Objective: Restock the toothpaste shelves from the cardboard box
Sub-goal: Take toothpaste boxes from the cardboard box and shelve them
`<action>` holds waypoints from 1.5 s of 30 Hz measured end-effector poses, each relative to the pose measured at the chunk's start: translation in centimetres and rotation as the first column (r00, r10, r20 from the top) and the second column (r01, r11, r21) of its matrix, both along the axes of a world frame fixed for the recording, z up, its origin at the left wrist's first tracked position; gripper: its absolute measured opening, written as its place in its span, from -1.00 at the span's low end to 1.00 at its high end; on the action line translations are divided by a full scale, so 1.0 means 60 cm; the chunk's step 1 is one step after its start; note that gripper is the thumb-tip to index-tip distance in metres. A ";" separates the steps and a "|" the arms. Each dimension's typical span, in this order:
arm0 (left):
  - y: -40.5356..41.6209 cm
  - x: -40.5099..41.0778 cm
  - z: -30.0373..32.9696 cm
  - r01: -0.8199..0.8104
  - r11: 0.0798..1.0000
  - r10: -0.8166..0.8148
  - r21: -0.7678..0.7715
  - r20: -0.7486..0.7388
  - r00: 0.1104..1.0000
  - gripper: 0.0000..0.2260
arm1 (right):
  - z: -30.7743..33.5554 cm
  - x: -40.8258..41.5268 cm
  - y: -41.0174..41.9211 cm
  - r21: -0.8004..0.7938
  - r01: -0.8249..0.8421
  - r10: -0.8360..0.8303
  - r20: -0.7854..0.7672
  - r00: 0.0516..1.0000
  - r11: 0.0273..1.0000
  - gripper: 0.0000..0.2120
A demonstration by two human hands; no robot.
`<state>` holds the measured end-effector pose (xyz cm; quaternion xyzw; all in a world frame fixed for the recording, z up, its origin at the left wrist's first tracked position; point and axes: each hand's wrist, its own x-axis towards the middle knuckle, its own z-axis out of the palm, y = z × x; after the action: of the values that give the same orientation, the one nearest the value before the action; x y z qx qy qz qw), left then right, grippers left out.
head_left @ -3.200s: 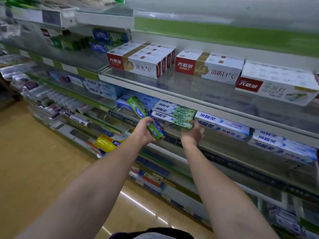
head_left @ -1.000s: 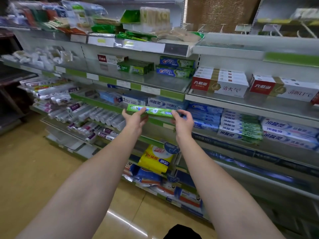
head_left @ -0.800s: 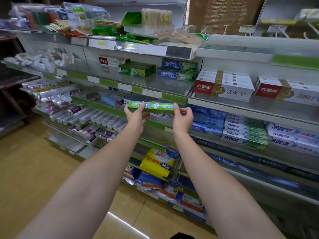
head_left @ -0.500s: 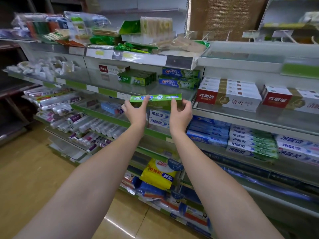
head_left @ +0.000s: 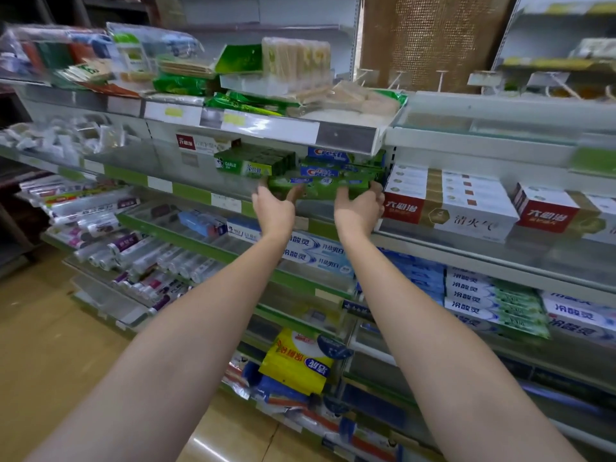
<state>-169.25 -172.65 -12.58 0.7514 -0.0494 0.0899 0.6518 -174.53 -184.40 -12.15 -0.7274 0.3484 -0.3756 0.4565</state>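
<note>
While held level between both grips, green toothpaste box (head_left: 328, 188) at the front edge of the second shelf (head_left: 186, 191), just below the stacked Crest boxes (head_left: 330, 165). Left hand (head_left: 275, 211) at the box's left end, thumb and fingers curled up around it from beneath. Right hand (head_left: 358, 211) at the right end, fingers wrapped over the far corner, palm under the box. Both forearms stretched up and forward from the near edge of view. Just left of the box, a row of dark green Darlie boxes (head_left: 253, 163); just right, white and red boxes (head_left: 446, 201) stacked on the neighbouring shelf. One level lower, blue and white toothpaste boxes (head_left: 316, 255) lying flat, more of them with green ends (head_left: 493, 301) further right. Far left, loose tubes (head_left: 133, 251) in rows on lower shelves. Low down between the arms, a yellow packet (head_left: 296, 361). Overhead, bagged goods (head_left: 240, 75) piled on the top shelf. No cardboard box in sight.
</note>
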 end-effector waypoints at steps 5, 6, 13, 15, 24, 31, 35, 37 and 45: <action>-0.010 0.063 0.015 0.045 0.996 -0.046 -0.083 -0.014 0.999 -0.16 | -0.006 0.038 -0.015 -0.013 0.042 -0.041 0.014 0.999 0.999 -0.60; -0.010 0.079 0.016 0.060 0.997 -0.061 -0.052 -0.013 0.998 -0.15 | -0.005 0.043 -0.017 0.010 0.038 -0.038 0.040 0.998 0.999 -0.65; -0.013 0.165 0.002 0.152 0.970 -0.155 0.191 0.000 0.988 -0.49 | 0.003 0.074 -0.025 -0.005 0.124 -0.124 -0.002 0.992 0.992 -0.65; -0.015 0.180 -0.004 0.182 0.953 -0.193 0.241 0.022 0.981 -0.58 | 0.002 0.082 -0.025 -0.008 0.148 -0.148 -0.067 0.987 0.989 -0.58; -0.016 0.222 -0.004 0.266 0.857 -0.336 0.442 0.087 0.938 -0.56 | -0.013 0.105 -0.005 -0.299 0.192 -0.304 -0.389 0.870 0.935 -0.35; -0.018 0.235 -0.008 0.302 0.744 -0.417 0.596 0.061 0.907 -0.40 | -0.006 0.113 -0.003 -0.159 0.217 -0.265 -0.420 0.868 0.963 -0.36; -0.019 0.228 -0.009 0.275 0.694 -0.454 0.666 0.108 0.885 -0.23 | -0.007 0.115 -0.001 -0.191 0.170 -0.243 -0.483 0.841 0.967 -0.32; -0.022 0.219 -0.010 0.279 0.673 -0.480 0.685 0.117 0.869 -0.17 | -0.009 0.115 -0.003 -0.207 0.175 -0.256 -0.483 0.838 0.963 -0.30; -0.030 0.248 -0.007 0.425 0.622 -0.560 0.658 -0.006 0.829 -0.56 | -0.027 0.115 0.002 -0.302 0.218 -0.313 -0.315 0.896 0.928 -0.45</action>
<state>-154.36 -174.43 -12.97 0.8694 -0.3465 -0.0402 0.3500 -167.62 -184.31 -13.77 -0.7818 0.4702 -0.3387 0.2303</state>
